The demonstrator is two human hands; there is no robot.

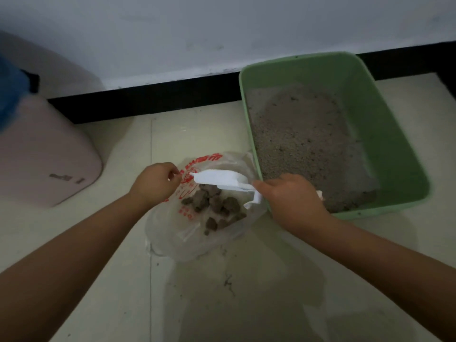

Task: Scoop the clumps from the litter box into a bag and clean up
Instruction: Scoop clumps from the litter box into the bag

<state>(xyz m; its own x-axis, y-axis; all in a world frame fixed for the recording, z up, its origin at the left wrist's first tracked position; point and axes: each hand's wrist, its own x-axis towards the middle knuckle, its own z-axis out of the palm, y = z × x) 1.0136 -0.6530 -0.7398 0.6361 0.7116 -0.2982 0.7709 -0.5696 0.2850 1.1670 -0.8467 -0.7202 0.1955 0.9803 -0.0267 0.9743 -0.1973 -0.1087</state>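
Observation:
A green litter box (pixel 385 134) holding grey litter (pixel 303 134) stands on the floor at the right. To its left lies a clear plastic bag (pixel 172 233) with red print, and several brown clumps (pixel 214 206) sit inside it. My left hand (pixel 155 183) pinches the bag's left rim and holds it up. My right hand (pixel 291 201) grips the handle of a white scoop (pixel 219 180), whose blade hangs turned over above the bag's mouth.
A pink bin (pixel 44 154) stands at the left with something blue (pixel 12 92) on top. A black baseboard (pixel 153 97) and a white wall run behind. Specks of litter (pixel 228 282) are scattered on the pale tiled floor (pixel 118 280) in front of the bag.

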